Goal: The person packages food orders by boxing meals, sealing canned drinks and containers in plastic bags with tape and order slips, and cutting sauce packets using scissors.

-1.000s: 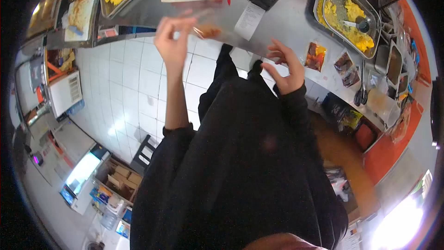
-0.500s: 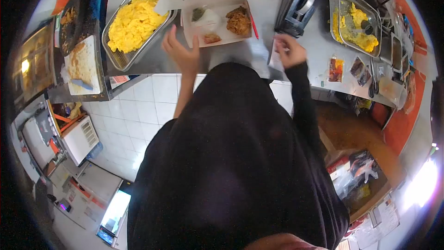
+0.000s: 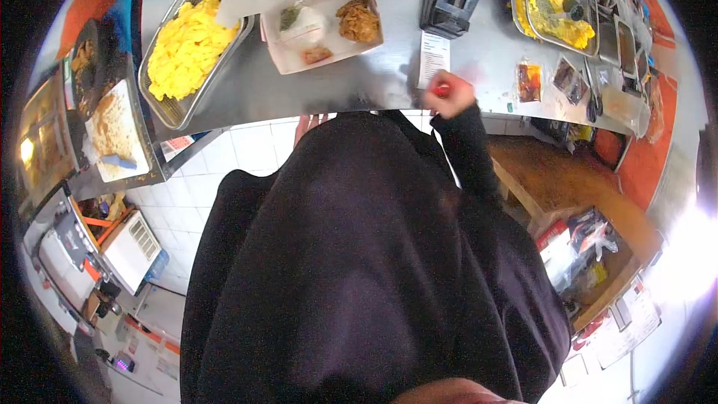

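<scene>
My right hand (image 3: 455,97) is closed around a red pen (image 3: 441,91), just above the near end of a printed receipt (image 3: 434,60). My left hand (image 3: 305,127) is at the counter's front edge, partly covered by black cloth; its visible fingers are stretched out and hold nothing I can see. Left of the receipt, a food box (image 3: 329,56) sits with its lid up. Inside are white rice (image 3: 305,28) topped with something green, a brown fried piece (image 3: 359,21) and a small reddish portion (image 3: 316,54).
A black tape dispenser (image 3: 449,0) touches the receipt's far end. Wire baskets of yellow food stand at left (image 3: 187,49) and right (image 3: 561,11). Sauce packets (image 3: 529,82) and scissors (image 3: 593,97) lie to the right. A stained cutting board (image 3: 118,131) with a blue-handled tool is at far left.
My right hand has taken up the red pen that lay by the box and moved nearer the counter edge. My left hand has withdrawn from the box to the edge.
</scene>
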Available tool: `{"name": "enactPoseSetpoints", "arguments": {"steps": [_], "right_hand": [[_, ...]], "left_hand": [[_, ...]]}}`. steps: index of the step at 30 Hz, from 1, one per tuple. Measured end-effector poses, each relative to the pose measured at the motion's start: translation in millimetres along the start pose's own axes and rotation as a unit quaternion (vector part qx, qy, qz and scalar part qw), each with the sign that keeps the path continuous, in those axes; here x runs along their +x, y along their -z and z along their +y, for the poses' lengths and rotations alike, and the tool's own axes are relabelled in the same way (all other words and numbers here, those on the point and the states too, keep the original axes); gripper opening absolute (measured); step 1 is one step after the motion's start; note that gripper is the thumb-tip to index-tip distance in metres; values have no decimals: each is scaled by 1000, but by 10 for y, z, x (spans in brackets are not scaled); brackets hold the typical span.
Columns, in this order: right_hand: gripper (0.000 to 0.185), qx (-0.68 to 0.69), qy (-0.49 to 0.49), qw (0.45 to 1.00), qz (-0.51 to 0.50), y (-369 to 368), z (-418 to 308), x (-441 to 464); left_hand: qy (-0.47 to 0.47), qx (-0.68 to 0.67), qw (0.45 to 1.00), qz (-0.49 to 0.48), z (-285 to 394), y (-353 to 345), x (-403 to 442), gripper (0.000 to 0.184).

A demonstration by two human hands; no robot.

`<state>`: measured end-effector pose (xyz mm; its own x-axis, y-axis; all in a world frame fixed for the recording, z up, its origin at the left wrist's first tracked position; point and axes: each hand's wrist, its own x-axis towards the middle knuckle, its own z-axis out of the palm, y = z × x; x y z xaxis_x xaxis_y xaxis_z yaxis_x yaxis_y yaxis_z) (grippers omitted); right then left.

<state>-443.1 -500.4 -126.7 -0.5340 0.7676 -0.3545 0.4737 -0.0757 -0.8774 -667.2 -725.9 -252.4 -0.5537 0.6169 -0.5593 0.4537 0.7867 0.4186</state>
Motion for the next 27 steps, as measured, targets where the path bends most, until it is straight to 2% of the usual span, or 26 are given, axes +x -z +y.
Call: {"name": "enactPoseSetpoints", "arguments": {"steps": [1,3,5,8,11,13,16,19,23,26,27], "right_hand": [[10,180,12,983,34,114,-47,-130],[6,255,83,953,139,318,-21,-199],[6,210,117,947,213,356,287,-54],[6,254,110,939,204,147,504,191],[6,213,113,939,247,-69,548,291],[8,90,166,909,371,-164,574,322],[10,-36,228,921,315,-189,477,270],[11,-66,227,874,425,-217,597,407],[11,-66,242,891,378,-209,538,358],[11,-33,291,912,289,-176,609,314],[11,-42,277,904,321,-180,604,331]], "left_hand": [[-53,0,999,-1,189,-44,-40,30],[-155,4,988,0,584,-133,-32,27],[-288,-2,958,5,1043,-245,46,30],[-477,-8,879,15,1595,-356,140,33],[-585,-18,808,67,1883,-333,157,33],[-586,-16,804,103,1888,-367,150,32],[-579,-11,800,157,1885,-336,59,26],[-575,-41,801,158,1884,-337,34,24],[-580,-47,800,143,1883,-317,51,26],[-567,-51,812,127,1873,-312,40,29],[-564,-52,814,127,1887,-298,38,29]]}}
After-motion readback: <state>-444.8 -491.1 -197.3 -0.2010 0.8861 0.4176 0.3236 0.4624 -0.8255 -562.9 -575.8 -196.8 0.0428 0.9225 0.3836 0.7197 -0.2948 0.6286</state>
